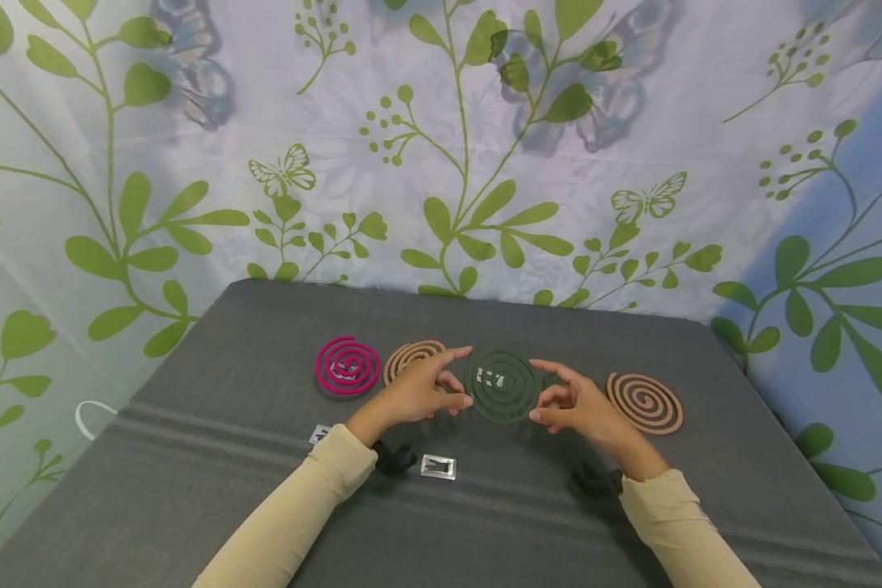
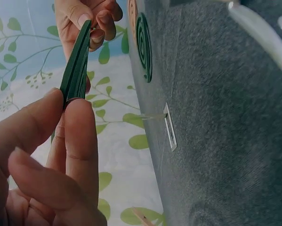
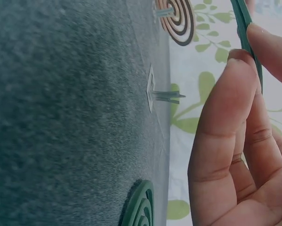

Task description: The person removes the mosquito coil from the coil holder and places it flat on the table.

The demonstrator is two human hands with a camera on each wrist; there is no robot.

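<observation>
We hold a dark green coil (image 1: 501,385) above the middle of the grey table (image 1: 191,490), our left hand (image 1: 419,390) pinching its left rim and our right hand (image 1: 575,406) pinching its right rim. A pink coil (image 1: 347,365) lies toward the far edge.

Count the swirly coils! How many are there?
5. Pink coil and left brown coil on the left, right brown coil on the right, held green coil in the middle, second green coil lying beneath it, seen only by the wrist cameras.
</observation>
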